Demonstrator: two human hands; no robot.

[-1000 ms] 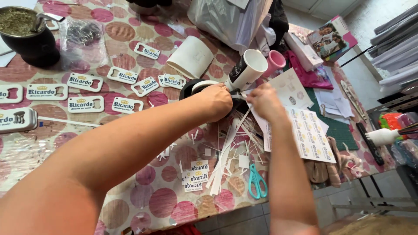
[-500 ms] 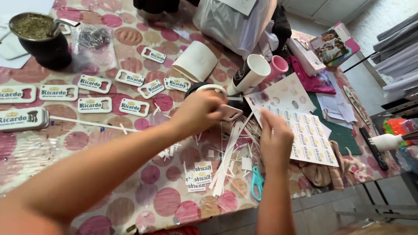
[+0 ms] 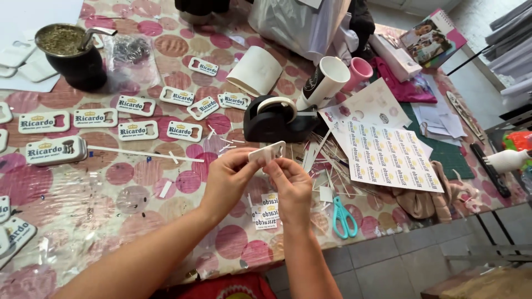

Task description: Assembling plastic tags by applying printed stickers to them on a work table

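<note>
Both my hands meet over the near middle of the table and hold one small white plastic tag (image 3: 267, 152) with a cut-out slot. My left hand (image 3: 230, 177) grips its left end between thumb and fingers. My right hand (image 3: 292, 185) pinches its right end from below. Just behind the tag stands a black tape dispenser (image 3: 275, 119) with a pale roll. Small printed labels (image 3: 267, 213) lie on the cloth under my hands.
Finished white tags (image 3: 137, 131) lie in rows at left on the pink dotted tablecloth (image 3: 127, 194). A label sheet (image 3: 390, 156), turquoise scissors (image 3: 343, 217), paper strips (image 3: 321, 152), a white cup (image 3: 324, 83), a pink cup (image 3: 360, 72) and a dark gourd cup (image 3: 75, 55) surround them.
My hands pulled back from the tape dispenser toward me. They now hold the white tag between them, nearer the table's front edge.
</note>
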